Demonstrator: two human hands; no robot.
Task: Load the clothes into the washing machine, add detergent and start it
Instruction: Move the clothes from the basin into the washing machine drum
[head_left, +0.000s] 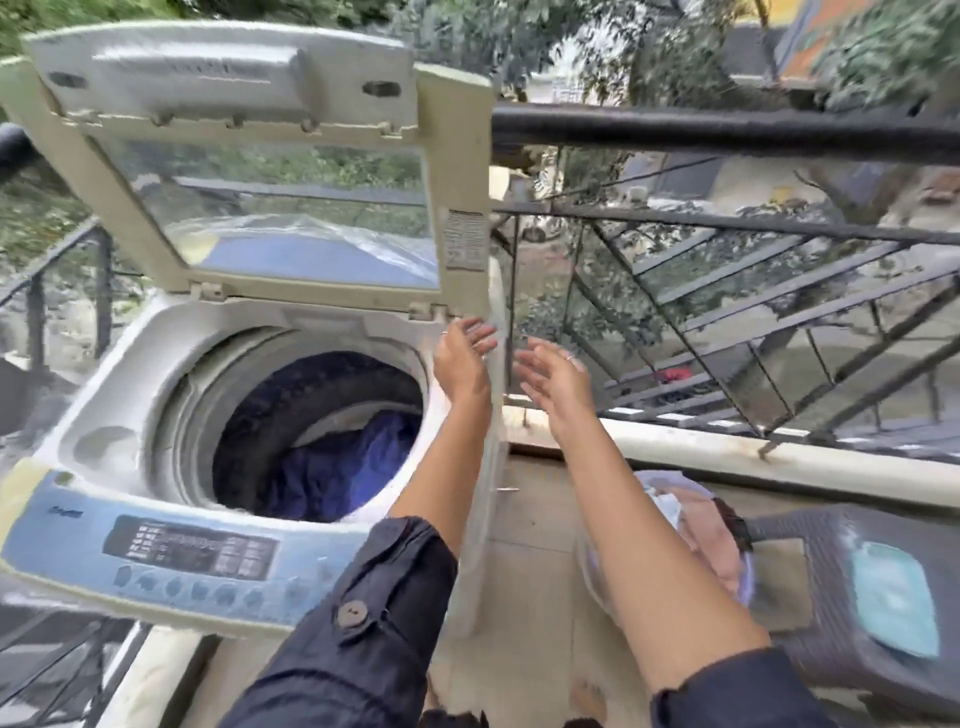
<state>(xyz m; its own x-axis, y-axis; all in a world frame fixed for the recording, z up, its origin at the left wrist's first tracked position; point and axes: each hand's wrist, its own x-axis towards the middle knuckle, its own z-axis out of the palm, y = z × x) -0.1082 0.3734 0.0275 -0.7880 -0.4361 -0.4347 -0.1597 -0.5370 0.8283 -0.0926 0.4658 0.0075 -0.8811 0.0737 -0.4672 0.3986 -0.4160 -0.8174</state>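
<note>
Laundry mid-load: your left hand (462, 358) and right hand (550, 374) hover open and empty by the washer's (130, 395) right rear corner, lid (291, 218) up. In the drum (311, 384) lie blue clothes (337, 467); pink and white clothes (711, 545) fill the tub (670, 475) on the floor beside it. They look soft, light and limp, so gather them in bunched handfuls.

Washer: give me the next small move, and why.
Probably reach down to the basin for more clothes: the left hand and right hand are open and empty, the lid is up, and the drum holds blue cloth.
</note>
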